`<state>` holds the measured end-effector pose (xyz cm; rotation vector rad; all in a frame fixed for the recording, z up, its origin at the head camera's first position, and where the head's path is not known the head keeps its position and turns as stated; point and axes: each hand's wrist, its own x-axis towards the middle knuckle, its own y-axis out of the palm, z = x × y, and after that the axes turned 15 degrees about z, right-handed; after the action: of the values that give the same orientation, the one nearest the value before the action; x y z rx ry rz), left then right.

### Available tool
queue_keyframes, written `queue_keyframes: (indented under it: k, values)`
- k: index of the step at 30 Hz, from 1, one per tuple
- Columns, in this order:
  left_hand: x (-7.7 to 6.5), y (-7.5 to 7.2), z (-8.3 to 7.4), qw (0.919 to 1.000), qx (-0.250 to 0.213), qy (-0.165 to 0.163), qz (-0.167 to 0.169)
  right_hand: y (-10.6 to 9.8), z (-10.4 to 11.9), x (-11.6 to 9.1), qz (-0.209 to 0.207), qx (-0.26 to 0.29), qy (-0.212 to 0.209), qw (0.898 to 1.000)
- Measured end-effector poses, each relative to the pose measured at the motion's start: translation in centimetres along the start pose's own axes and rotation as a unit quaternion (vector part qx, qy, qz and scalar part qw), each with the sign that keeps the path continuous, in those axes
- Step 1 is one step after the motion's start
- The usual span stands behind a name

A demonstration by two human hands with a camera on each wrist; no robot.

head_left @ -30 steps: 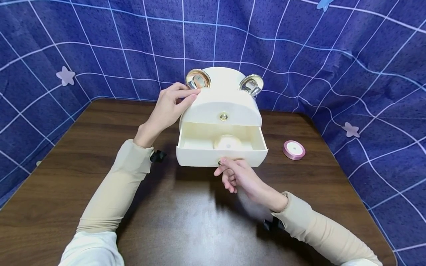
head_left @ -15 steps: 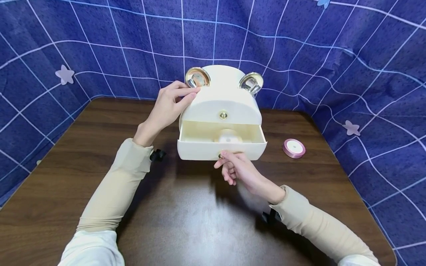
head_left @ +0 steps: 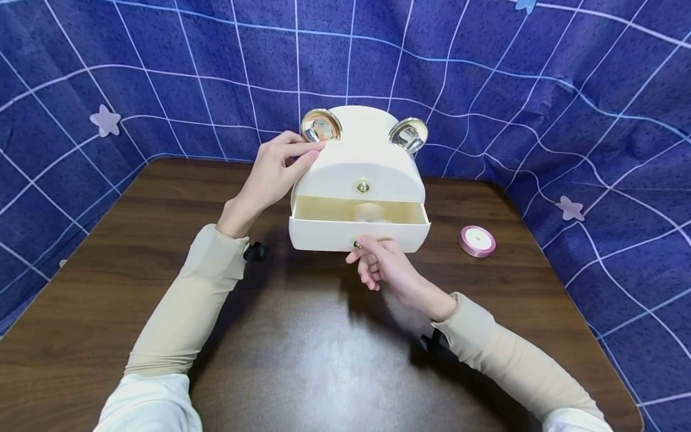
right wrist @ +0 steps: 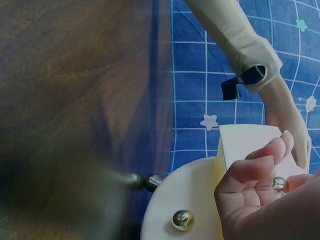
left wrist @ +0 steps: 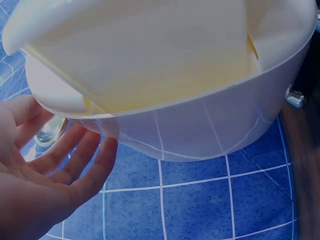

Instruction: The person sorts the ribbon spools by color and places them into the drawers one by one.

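Note:
A cream-white two-drawer storage box with two shiny gold-rimmed round ears stands on the table. Its lower drawer is partly pulled out, and a pale round spool inside is half hidden by the drawer front. My right hand pinches the small gold knob of that drawer between thumb and forefinger. The upper drawer's knob is untouched. My left hand rests its extended fingertips on the box's upper left side, just below the left ear.
To the right of the box lies a spool of pink ribbon with a white centre. The brown wooden table ends at the back against a blue gridded cloth with star shapes.
My right hand has moved away from me with the knob, and the lower drawer has slid further into the box, covering more of the spool inside. My left hand has stayed put.

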<state>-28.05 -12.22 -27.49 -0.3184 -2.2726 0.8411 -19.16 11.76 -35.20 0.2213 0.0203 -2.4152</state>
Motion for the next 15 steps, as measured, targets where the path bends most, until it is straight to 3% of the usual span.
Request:
queue_keyframes:
  k: [15]
  values:
    - [0.0,-0.1,0.1,1.0,0.009,-0.001,0.0,-0.7,0.4,1.4,-0.007,0.007,-0.01,1.0]
